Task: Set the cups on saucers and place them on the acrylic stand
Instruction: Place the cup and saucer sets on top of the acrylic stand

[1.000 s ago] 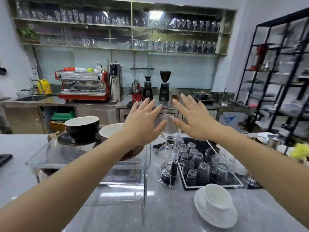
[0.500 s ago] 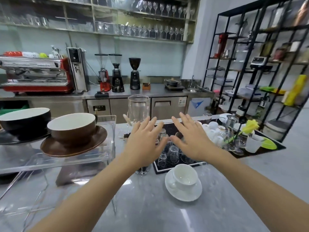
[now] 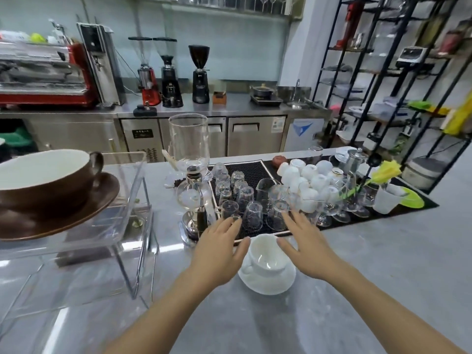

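Standing far left on grey counter point(image 3: 357, 290): acrylic stand point(image 3: 132, 200), brown cup point(image 3: 46, 182) on brown saucer point(image 3: 63, 213) already on top tier. Sitting right of stand, near counter middle: white saucer point(image 3: 270, 283), white cup point(image 3: 268, 256) upright on it, handle pointing left. Flanking cup: left hand point(image 3: 219, 251) and right hand point(image 3: 310, 249), both with fingers straight and spread, holding nothing; left just beside cup's handle side, right a little further off. Judging left nearer; carry to stand runs leftward and upward.
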Tool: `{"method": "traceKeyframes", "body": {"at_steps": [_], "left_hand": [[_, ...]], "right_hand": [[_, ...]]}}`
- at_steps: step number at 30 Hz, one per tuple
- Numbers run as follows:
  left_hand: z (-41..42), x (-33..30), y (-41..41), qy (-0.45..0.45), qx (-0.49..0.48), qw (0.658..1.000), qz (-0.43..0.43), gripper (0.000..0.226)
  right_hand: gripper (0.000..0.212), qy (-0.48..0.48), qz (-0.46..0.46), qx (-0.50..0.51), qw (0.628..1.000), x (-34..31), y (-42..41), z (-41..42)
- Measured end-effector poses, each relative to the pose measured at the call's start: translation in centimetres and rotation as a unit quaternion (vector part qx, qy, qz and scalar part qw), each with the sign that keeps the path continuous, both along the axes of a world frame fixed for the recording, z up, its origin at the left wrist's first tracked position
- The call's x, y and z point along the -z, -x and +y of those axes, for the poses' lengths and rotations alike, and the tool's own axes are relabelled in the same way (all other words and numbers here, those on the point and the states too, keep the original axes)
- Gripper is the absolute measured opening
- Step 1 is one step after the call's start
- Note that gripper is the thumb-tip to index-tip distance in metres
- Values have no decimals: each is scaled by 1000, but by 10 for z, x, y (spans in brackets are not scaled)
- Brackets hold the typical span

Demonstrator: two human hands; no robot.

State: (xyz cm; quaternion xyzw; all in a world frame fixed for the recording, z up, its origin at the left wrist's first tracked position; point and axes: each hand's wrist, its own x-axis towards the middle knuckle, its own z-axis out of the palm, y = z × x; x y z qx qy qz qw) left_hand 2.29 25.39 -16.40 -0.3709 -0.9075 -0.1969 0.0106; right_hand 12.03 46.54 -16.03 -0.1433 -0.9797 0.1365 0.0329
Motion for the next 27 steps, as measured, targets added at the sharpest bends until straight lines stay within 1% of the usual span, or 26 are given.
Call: {"method": "traceKeyframes", "body": {"at_steps": [6, 9, 13, 17, 24, 27], "left_hand": [[16, 31, -11, -16, -47, 998, -36, 59], [27, 46, -18, -32, -77, 995, -62, 61], [39, 54, -21, -54, -106, 990, -82, 62], [49, 58, -23, -80, -142, 982, -95, 56], [54, 67, -29, -147, -205, 956, -149, 51], [54, 71, -29, -187, -240, 932, -196, 56]], "right_hand": [[72, 67, -24, -4, 997, 30, 1, 15], [73, 92, -15, -9, 996, 42, -1, 22], [74, 113, -19, -16, 993, 53, 1, 31], [73, 156, -11, -24, 987, 65, 6, 39], [73, 236, 12, -12, 972, 78, 11, 43], [74, 296, 21, 12, 955, 78, 6, 43]]}}
